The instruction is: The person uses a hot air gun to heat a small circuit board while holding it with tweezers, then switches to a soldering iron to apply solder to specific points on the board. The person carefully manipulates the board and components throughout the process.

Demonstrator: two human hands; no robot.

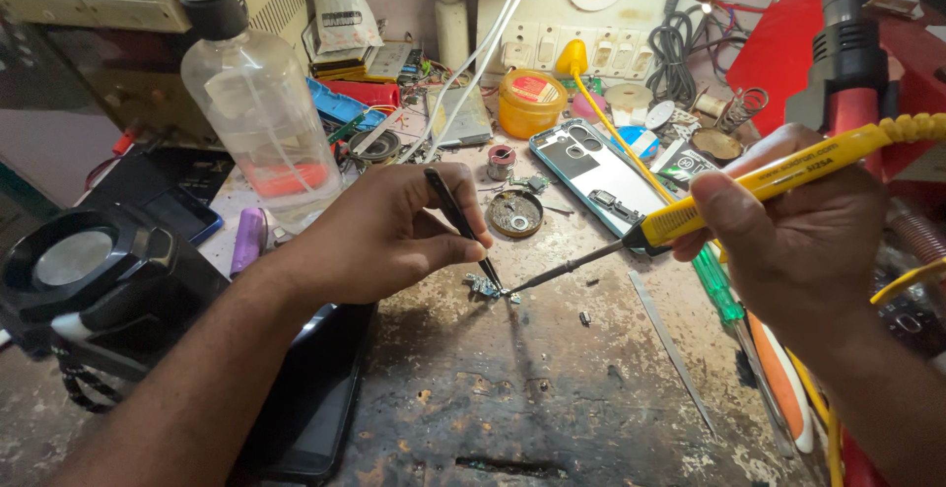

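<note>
My left hand (379, 236) pinches black tweezers (460, 223) whose tips press on a small electronic part (483, 286) lying on the worn bench (532, 388). My right hand (788, 236) grips a yellow soldering iron (749, 189); its metal tip (552, 275) touches the bench right beside that small part. The two tools meet at almost the same spot.
An opened phone body (591, 176) lies behind the work spot, near a round tin (515, 213) and a yellow jar (530, 103). A clear plastic bottle (258, 112) stands at left above a black fan (84, 270). A dark phone (315, 388) lies under my left forearm; screwdrivers (724, 300) lie at right.
</note>
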